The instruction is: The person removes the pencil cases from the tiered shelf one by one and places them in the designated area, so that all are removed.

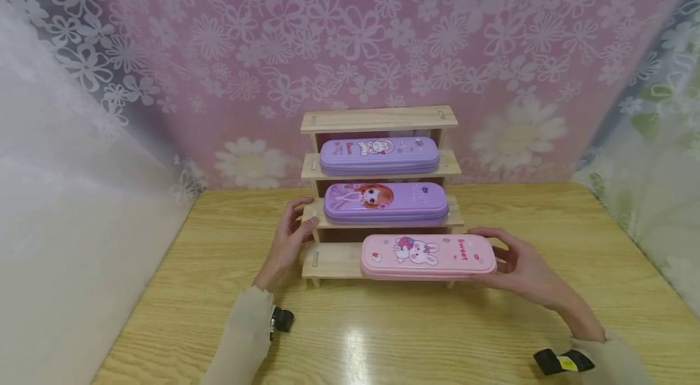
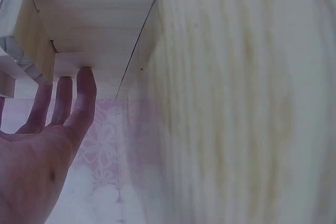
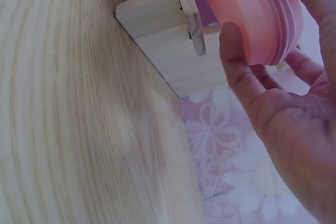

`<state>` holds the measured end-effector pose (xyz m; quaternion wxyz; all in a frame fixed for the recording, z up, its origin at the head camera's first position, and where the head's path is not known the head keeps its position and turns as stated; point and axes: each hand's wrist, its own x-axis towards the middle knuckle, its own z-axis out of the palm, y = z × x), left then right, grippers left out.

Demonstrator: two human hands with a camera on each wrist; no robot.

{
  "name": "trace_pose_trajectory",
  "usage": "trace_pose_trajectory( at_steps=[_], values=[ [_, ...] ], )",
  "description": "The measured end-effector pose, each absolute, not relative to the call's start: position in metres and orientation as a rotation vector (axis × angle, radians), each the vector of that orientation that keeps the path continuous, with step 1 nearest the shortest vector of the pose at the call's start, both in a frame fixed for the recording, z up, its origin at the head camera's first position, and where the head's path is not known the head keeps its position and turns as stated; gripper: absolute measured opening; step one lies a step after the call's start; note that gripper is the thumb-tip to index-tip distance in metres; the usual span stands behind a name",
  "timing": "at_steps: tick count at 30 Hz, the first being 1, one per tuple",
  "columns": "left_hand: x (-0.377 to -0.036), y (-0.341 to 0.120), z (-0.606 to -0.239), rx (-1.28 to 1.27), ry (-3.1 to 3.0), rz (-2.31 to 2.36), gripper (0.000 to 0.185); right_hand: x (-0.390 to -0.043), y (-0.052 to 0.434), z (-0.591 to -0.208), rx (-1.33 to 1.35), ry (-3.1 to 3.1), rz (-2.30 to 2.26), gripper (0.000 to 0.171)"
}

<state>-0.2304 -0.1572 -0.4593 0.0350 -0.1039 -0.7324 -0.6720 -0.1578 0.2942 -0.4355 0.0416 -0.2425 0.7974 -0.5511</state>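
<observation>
A stepped wooden rack (image 1: 327, 261) stands at the back middle of the table. Its upper shelves carry two purple pencil cases (image 1: 380, 156) (image 1: 386, 203). A pink pencil case (image 1: 428, 257) with a rabbit picture lies on the lowest step, shifted right and overhanging the rack's end. My right hand (image 1: 524, 268) grips its right end, thumb on the front edge (image 3: 237, 51) and fingers behind. My left hand (image 1: 290, 239) rests with straight fingers (image 2: 84, 85) against the rack's left side (image 2: 89, 22).
The wooden table (image 1: 383, 336) runs toward me in front of the rack. A pink flowered curtain (image 1: 383, 27) hangs right behind it. White cloth (image 1: 71, 190) lines the left side and pale flowered cloth (image 1: 656, 178) the right.
</observation>
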Motion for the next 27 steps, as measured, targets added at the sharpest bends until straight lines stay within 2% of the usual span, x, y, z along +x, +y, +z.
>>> trace_pose_trajectory(
  at_steps=[12, 27],
  values=[
    [-0.231, -0.157, -0.46, -0.318, -2.239, -2.089, 0.046, -0.151, 0.31, -0.436, -0.649, 2.606, -1.583, 0.083],
    [-0.232, -0.158, -0.464, -0.306, -2.224, -2.1, 0.045, -0.142, 0.344, -0.432, -0.582, 2.661, -1.547, 0.077]
  ],
)
